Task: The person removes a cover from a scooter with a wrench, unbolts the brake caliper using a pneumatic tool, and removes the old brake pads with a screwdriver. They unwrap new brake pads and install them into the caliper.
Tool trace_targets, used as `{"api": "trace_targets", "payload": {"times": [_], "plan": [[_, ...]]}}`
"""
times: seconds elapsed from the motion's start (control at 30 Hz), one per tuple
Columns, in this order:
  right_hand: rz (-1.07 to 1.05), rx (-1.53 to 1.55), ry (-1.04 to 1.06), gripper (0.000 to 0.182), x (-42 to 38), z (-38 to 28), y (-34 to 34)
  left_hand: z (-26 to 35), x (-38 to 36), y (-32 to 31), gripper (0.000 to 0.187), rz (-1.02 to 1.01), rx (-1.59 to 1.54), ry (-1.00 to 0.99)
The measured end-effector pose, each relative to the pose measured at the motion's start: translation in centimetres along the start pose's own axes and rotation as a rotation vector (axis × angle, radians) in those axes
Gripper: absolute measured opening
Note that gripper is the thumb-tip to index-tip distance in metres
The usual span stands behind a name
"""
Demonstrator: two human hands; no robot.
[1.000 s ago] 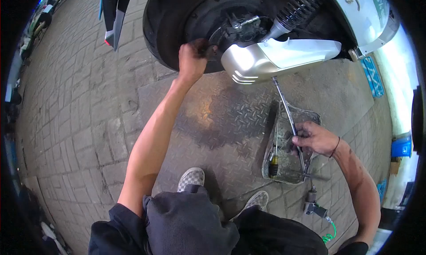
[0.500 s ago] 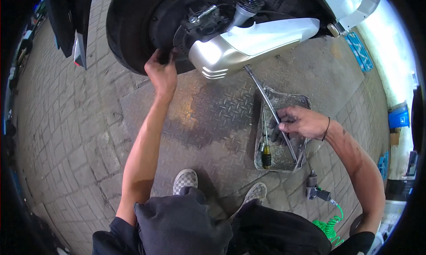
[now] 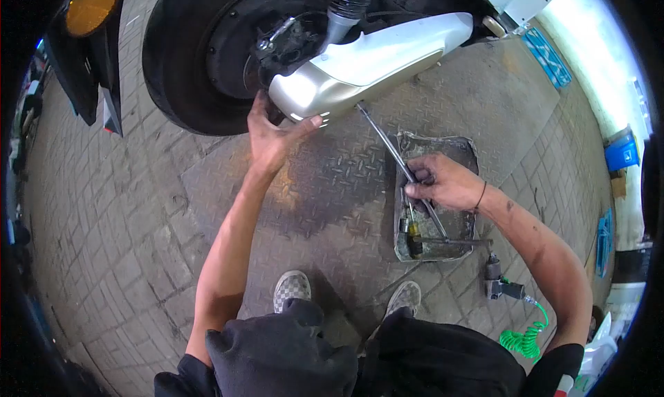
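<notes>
A white and gold plastic cover (image 3: 373, 61) runs beside the motor scooter's rear wheel (image 3: 187, 65). My left hand (image 3: 271, 137) grips the rounded rear end of this cover, thumb on its lower edge and fingers partly hidden behind it. In my right hand (image 3: 439, 182), the fingers are closed round the shaft of a long T-handle wrench (image 3: 382, 135). The wrench slants, its far tip at the cover's underside and its crossbar above a worn tray (image 3: 473, 163). Whether the tip sits on a fastener is too small to tell.
Inside the tray lies a screwdriver with a yellow and black handle (image 3: 415, 241). An air impact wrench (image 3: 503, 288) with a green coiled hose (image 3: 522, 342) rests on the paving at right. A metal plate (image 3: 332, 189) covers the ground under the scooter.
My left hand has moved from beside the wheel onto the cover's rear end. My right hand still holds the wrench, whose crossbar has turned and now shows sideways. The view has shifted slightly.
</notes>
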State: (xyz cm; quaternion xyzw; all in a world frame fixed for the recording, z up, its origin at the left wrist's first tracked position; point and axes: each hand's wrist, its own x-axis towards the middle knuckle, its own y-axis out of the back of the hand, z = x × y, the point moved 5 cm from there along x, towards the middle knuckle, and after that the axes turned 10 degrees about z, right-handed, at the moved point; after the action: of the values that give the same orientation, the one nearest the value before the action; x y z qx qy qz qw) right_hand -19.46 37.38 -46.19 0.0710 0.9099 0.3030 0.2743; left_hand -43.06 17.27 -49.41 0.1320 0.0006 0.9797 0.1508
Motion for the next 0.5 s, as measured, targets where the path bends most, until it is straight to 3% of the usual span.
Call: {"api": "trace_targets", "payload": {"times": [0.03, 0.07, 0.23, 0.3, 0.5], "plan": [[0.027, -0.004, 0.018, 0.025, -0.1, 0.1, -0.1, 0.5, -0.1, 0.0, 0.11, -0.008, 0.054, 0.049], [0.054, -0.008, 0.035, 0.019, -0.1, 0.2, -0.3, 0.1, 0.3, 0.3, 0.105, 0.018, 0.064, -0.025], [0.266, -0.155, 0.264, 0.027, -1.0, -1.0, -0.2, -0.8, 1.1, 0.0, 0.099, -0.051, 0.025, -0.075], [0.216, -0.073, 0.155, 0.036, -0.8, -0.8, -0.4, -0.7, 1.3, 0.0, 0.097, -0.062, -0.011, -0.054], [0.236, -0.059, 0.175, 0.021, -1.4, -1.8, -1.1, -1.2, 1.8, -0.1, 0.072, -0.111, -0.201, 0.016]]}}
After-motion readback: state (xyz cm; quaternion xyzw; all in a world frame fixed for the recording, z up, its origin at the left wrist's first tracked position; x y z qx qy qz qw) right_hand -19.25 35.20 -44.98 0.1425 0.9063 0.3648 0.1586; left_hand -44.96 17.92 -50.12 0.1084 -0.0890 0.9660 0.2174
